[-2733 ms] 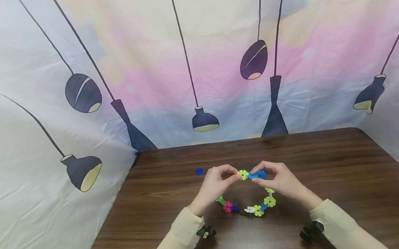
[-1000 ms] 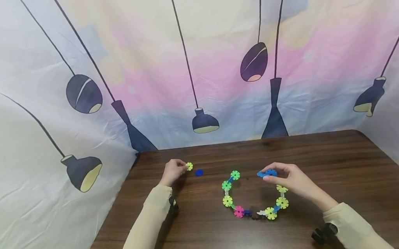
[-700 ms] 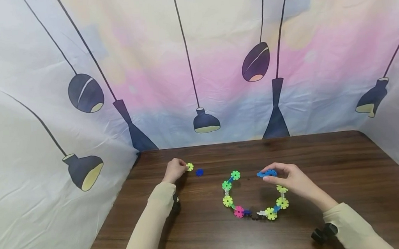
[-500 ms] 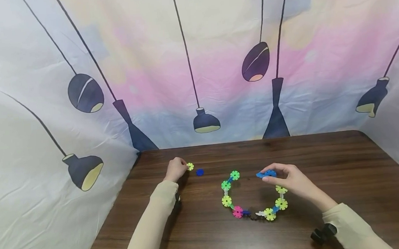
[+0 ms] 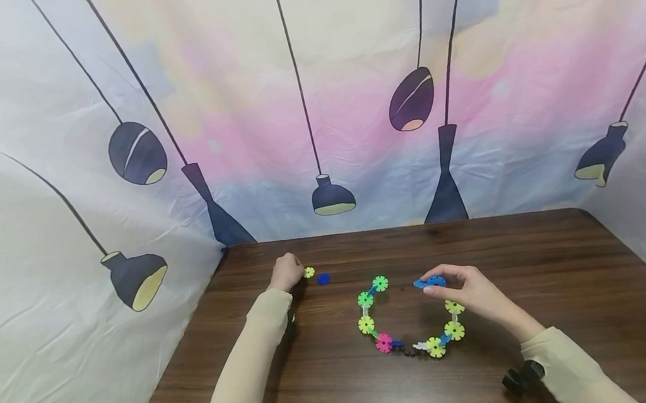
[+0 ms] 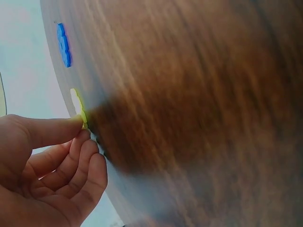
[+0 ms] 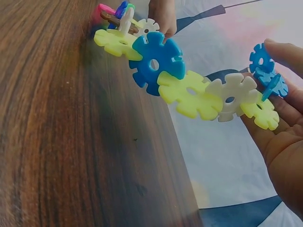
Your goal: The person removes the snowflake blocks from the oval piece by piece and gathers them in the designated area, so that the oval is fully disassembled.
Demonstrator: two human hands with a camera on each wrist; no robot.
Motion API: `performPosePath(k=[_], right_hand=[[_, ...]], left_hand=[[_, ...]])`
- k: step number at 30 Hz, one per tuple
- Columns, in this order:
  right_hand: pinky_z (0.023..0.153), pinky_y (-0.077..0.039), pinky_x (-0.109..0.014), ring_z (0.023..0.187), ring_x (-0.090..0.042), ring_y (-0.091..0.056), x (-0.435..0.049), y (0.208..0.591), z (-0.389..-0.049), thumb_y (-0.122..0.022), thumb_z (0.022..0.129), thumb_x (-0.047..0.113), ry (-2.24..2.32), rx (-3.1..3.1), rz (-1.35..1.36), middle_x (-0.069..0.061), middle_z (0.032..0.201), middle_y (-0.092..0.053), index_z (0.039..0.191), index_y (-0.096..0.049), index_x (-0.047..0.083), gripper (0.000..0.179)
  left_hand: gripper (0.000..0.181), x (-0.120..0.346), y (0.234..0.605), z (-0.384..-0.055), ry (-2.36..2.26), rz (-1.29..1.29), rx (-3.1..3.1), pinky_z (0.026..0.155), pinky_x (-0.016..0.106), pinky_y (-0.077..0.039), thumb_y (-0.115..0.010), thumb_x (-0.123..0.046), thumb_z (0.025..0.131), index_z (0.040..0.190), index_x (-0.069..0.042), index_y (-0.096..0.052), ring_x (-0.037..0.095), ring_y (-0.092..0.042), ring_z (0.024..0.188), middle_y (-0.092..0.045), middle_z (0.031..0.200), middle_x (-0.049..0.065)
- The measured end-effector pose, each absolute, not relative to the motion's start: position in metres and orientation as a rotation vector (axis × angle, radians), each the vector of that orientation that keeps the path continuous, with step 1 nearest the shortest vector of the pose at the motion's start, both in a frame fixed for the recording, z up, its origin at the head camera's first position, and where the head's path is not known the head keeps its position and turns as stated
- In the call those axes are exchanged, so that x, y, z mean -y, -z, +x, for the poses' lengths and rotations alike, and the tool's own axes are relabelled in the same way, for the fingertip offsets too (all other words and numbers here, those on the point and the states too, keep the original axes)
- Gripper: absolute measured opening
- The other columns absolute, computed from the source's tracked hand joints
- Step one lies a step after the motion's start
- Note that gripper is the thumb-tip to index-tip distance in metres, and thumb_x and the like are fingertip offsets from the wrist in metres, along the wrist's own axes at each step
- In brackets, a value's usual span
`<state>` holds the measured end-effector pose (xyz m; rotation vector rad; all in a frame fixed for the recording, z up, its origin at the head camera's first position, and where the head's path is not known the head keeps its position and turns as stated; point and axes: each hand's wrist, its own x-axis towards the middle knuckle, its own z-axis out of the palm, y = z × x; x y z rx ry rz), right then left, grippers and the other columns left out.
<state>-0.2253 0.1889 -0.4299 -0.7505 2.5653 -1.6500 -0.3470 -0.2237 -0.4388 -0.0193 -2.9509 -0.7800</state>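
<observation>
Flower-disc chain [image 5: 384, 343] lies as an open ring on the wooden table [image 5: 338, 393], its gap on the far side. Inspected left to right: the left hand [image 5: 286, 272] is near the table's far left, thumb and fingers pinching the edge of a loose yellow disc [image 5: 309, 272]. Just beside that, a loose dark blue disc [image 5: 323, 279] lies flat. The chain's left end is a green disc [image 5: 381, 283]; the links run through white, yellow and pink round the near side, then white, yellow and blue up the right. The right hand [image 5: 466, 288] pinches the blue discs [image 5: 435, 281] at the chain's right end, held above the table. Right of it, a black wrist camera [image 5: 522, 377] sits at the sleeve [image 5: 569, 359].
</observation>
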Motion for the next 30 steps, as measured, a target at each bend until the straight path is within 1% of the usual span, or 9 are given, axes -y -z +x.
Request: performPosePath(k=[5, 9, 11, 14, 16, 18, 20, 23, 30], right_hand=[[0.064, -0.053, -0.032, 0.08, -0.03, -0.065, -0.189, 0.43, -0.226, -0.073, 0.095, 0.028, 1.652, -2.567, -0.774, -0.003, 0.099, -0.071, 0.114, -0.072, 0.021, 0.021], [0.067, -0.054, -0.032, 0.083, -0.028, -0.067, -0.189, 0.431, -0.226, -0.072, 0.095, 0.029, 1.656, -2.561, -0.77, -0.002, 0.1, -0.072, 0.115, -0.072, 0.02, 0.022], [0.068, -0.055, -0.033, 0.085, -0.026, -0.068, -0.188, 0.43, -0.225, -0.073, 0.094, 0.03, 1.662, -2.56, -0.757, -0.002, 0.1, -0.072, 0.114, -0.071, 0.02, 0.022], [0.071, -0.056, -0.034, 0.089, -0.029, -0.07, -0.187, 0.429, -0.224, -0.074, 0.093, 0.029, 1.695, -2.534, -0.737, -0.003, 0.1, -0.073, 0.111, -0.07, 0.017, 0.022], [0.072, -0.057, -0.034, 0.091, -0.032, -0.07, -0.187, 0.428, -0.224, -0.075, 0.093, 0.03, 1.715, -2.52, -0.728, -0.003, 0.1, -0.074, 0.109, -0.069, 0.016, 0.022], [0.072, -0.057, -0.034, 0.091, -0.036, -0.071, -0.186, 0.427, -0.224, -0.076, 0.092, 0.029, 1.73, -2.51, -0.722, -0.003, 0.1, -0.075, 0.108, -0.068, 0.015, 0.022], [0.071, -0.057, -0.034, 0.091, -0.036, -0.071, -0.186, 0.427, -0.223, -0.076, 0.092, 0.03, 1.735, -2.508, -0.718, -0.002, 0.099, -0.075, 0.107, -0.068, 0.015, 0.022], [0.072, -0.057, -0.033, 0.09, -0.036, -0.071, -0.186, 0.428, -0.222, -0.076, 0.092, 0.029, 1.739, -2.513, -0.715, -0.002, 0.097, -0.075, 0.105, -0.068, 0.015, 0.021], [0.067, -0.052, -0.032, 0.084, -0.03, -0.069, -0.186, 0.427, -0.222, -0.077, 0.091, 0.031, 1.737, -2.583, -0.696, 0.001, 0.091, -0.074, 0.102, -0.069, 0.017, 0.019]], left_hand=[[0.047, 0.223, 0.438, -0.347, 0.777, -0.022, 2.943, 0.053, 0.03, -0.032, -0.053, 0.004, 0.09, 0.05, -0.015, -0.037, 0.014, -0.027, 0.049, -0.03, 0.048, -0.003], [0.048, 0.223, 0.441, -0.344, 0.808, -0.042, 2.917, 0.051, 0.029, -0.03, -0.051, 0.004, 0.092, 0.051, -0.014, -0.036, 0.013, -0.024, 0.046, -0.028, 0.047, -0.003], [0.045, 0.224, 0.443, -0.342, 0.827, -0.051, 2.9, 0.05, 0.029, -0.03, -0.051, 0.004, 0.092, 0.052, -0.012, -0.04, 0.014, -0.025, 0.046, -0.032, 0.047, -0.002], [0.033, 0.225, 0.445, -0.339, 0.839, -0.061, 2.87, 0.052, 0.03, -0.036, -0.053, 0.004, 0.09, 0.059, -0.006, -0.056, 0.015, -0.037, 0.048, -0.049, 0.053, 0.001], [0.023, 0.225, 0.445, -0.337, 0.851, -0.053, 2.85, 0.056, 0.033, -0.043, -0.056, 0.004, 0.089, 0.07, -0.002, -0.067, 0.018, -0.047, 0.053, -0.061, 0.063, 0.005], [0.015, 0.226, 0.444, -0.336, 0.865, -0.037, 2.832, 0.061, 0.036, -0.049, -0.06, 0.002, 0.089, 0.081, 0.001, -0.072, 0.021, -0.057, 0.062, -0.069, 0.075, 0.009], [0.01, 0.226, 0.442, -0.334, 0.891, -0.013, 2.822, 0.065, 0.039, -0.052, -0.064, -0.001, 0.09, 0.087, 0.001, -0.073, 0.024, -0.061, 0.069, -0.071, 0.083, 0.012], [0.009, 0.225, 0.436, -0.33, 0.949, 0.005, 2.803, 0.07, 0.041, -0.053, -0.068, -0.006, 0.092, 0.09, 0.001, -0.073, 0.027, -0.063, 0.076, -0.071, 0.088, 0.014], [0.012, 0.214, 0.407, -0.321, 1.059, -0.023, 2.708, 0.073, 0.042, -0.051, -0.071, -0.014, 0.093, 0.098, -0.002, -0.073, 0.027, -0.064, 0.08, -0.072, 0.092, 0.012]])
